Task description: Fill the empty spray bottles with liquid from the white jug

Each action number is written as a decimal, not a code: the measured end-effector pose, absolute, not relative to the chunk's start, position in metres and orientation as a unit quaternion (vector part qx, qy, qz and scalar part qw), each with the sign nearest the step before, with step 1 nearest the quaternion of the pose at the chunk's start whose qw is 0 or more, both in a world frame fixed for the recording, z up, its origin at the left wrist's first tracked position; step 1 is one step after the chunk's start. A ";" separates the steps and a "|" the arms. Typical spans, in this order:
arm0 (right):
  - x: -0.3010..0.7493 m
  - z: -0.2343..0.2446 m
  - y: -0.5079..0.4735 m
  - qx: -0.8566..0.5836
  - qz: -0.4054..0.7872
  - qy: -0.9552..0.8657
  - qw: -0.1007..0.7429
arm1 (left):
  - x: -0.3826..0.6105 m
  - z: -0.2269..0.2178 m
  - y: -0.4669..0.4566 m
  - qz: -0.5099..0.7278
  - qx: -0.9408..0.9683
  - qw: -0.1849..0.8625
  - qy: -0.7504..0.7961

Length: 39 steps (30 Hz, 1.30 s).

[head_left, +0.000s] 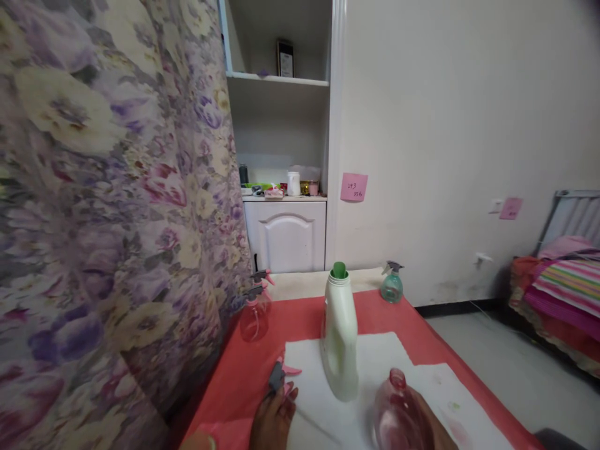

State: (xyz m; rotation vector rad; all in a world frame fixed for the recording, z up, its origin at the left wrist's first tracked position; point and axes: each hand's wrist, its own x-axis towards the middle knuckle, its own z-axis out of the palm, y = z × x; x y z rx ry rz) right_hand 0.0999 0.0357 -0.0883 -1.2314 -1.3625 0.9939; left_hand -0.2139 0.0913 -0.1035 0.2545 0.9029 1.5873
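My left hand (272, 420) is closed on a grey and pink trigger spray head (277, 372), low over the left edge of the white paper. A thin dip tube (316, 427) trails from it to the right. On the right, my right hand (432, 420) wraps round a see-through pink bottle (400, 412), whose neck is uncapped. Between the hands and a little farther off stands a large pale green jug (341, 340). A green spout (339, 270) shows in its open mouth.
Pink spray bottles (254, 320) stand at the left by the floral curtain (178, 250). A green spray bottle (392, 287) is at the far right corner. White paper (384, 347) covers part of the red tabletop (225, 400). Behind are a cabinet (285, 234) and a bed (562, 300).
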 end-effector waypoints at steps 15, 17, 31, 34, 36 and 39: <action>0.122 0.077 0.138 -0.548 0.056 -0.739 0.388 | -0.214 -0.104 0.089 0.677 0.121 0.620 0.378; 0.120 0.090 0.152 -0.564 0.011 -0.744 0.358 | -0.214 -0.102 0.089 0.673 0.125 0.620 0.383; 0.102 0.145 0.186 -0.556 -0.194 -0.780 0.213 | -0.217 -0.108 0.091 0.665 0.120 0.642 0.363; 0.100 0.149 0.187 -0.547 -0.218 -0.785 0.190 | -0.217 -0.104 0.089 0.664 0.124 0.637 0.372; 0.099 0.152 0.187 -0.544 -0.232 -0.786 0.179 | -0.217 -0.101 0.087 0.662 0.128 0.631 0.384; 0.096 0.155 0.187 -0.540 -0.253 -0.786 0.164 | -0.217 -0.099 0.085 0.660 0.141 0.631 0.382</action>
